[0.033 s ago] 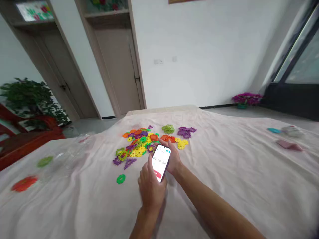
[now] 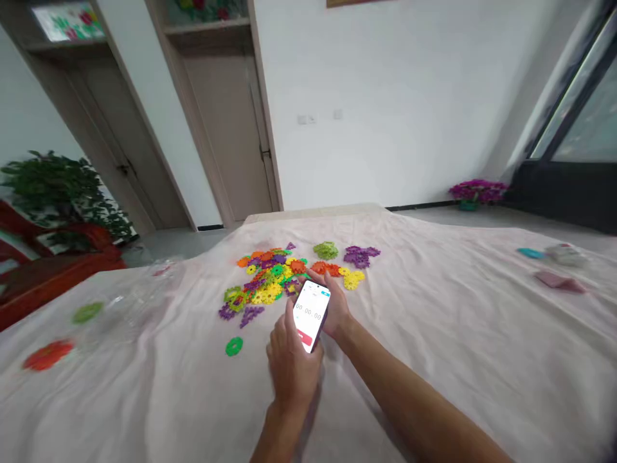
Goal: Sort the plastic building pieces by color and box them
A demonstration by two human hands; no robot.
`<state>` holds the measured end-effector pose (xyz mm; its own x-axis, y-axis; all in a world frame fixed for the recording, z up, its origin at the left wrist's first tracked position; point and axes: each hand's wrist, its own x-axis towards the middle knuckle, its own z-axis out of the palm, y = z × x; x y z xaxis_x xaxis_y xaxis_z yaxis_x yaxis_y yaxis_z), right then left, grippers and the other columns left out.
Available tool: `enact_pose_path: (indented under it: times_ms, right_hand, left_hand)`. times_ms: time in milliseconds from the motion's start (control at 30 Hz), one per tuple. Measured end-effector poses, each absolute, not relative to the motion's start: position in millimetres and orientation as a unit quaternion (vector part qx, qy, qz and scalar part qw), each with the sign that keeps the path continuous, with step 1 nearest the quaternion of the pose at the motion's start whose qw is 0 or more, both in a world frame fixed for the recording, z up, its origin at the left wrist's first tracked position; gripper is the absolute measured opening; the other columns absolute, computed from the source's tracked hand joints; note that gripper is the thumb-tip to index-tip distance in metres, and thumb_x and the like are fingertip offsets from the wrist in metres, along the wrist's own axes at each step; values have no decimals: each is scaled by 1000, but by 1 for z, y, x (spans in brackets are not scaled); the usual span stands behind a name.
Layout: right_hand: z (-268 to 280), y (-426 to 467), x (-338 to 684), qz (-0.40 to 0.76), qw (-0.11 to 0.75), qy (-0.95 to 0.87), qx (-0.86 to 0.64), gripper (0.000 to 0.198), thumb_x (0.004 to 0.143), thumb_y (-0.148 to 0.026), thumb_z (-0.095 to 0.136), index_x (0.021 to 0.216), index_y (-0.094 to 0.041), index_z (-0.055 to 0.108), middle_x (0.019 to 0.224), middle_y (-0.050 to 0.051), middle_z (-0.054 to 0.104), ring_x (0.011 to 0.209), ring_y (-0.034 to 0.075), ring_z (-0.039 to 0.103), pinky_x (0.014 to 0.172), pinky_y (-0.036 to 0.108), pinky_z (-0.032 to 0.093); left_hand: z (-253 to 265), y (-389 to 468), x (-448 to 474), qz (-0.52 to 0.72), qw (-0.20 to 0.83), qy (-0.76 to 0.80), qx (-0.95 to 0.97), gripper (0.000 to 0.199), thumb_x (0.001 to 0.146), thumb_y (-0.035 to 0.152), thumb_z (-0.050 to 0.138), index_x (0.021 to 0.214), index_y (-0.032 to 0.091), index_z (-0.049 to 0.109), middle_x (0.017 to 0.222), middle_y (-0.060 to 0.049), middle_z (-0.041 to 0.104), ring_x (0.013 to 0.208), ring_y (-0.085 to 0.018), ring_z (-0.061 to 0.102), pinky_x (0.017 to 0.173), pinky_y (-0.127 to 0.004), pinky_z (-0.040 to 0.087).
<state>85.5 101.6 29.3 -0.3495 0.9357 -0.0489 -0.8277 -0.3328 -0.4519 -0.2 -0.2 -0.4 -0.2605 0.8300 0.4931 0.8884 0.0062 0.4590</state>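
Note:
A smartphone (image 2: 313,308) with a lit white screen, showing a row of zeros and a red button, is held in both hands. My left hand (image 2: 293,360) is closed round its left and lower side. My right hand (image 2: 339,307) grips the right and upper edge, some of its fingers hidden behind the phone. Just beyond the hands lies a mixed heap of toothed plastic discs (image 2: 267,294) in several colours. Small piles of lime green discs (image 2: 326,250), purple discs (image 2: 359,256), orange-red discs (image 2: 324,268) and yellow discs (image 2: 351,279) sit right of the heap.
A pale cloth (image 2: 434,321) covers the table. One green disc (image 2: 234,346) lies apart, left of the hands. Farther left are a clear plastic bag (image 2: 137,302), a red piece (image 2: 48,355) and a green piece (image 2: 87,312). At right rest a blue object (image 2: 531,253) and a pink cloth (image 2: 560,281).

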Motion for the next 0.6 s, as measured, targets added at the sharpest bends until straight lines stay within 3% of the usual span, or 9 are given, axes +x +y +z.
enact_pose_path:
  times_ms: [367, 600]
  right_hand:
    - [33, 91, 85, 780, 545, -234, -199, 34, 84, -40, 68, 110, -18, 71, 100, 6, 76, 83, 22, 71, 78, 36, 55]
    - [21, 98, 107, 778, 513, -286, -224, 46, 93, -55, 52, 115, -20, 69, 116, 8, 72, 97, 21, 68, 86, 35, 52]
  left_hand:
    - [-3, -5, -14, -407, 74, -678, -608, 79, 79, 23, 65, 149, 18, 30, 122, -15, 62, 111, -31, 60, 88, -44, 48]
    - [4, -14, -35, -428, 123, -659, -606, 80, 78, 25, 67, 150, 18, 32, 126, -16, 61, 112, -32, 60, 89, -45, 50]
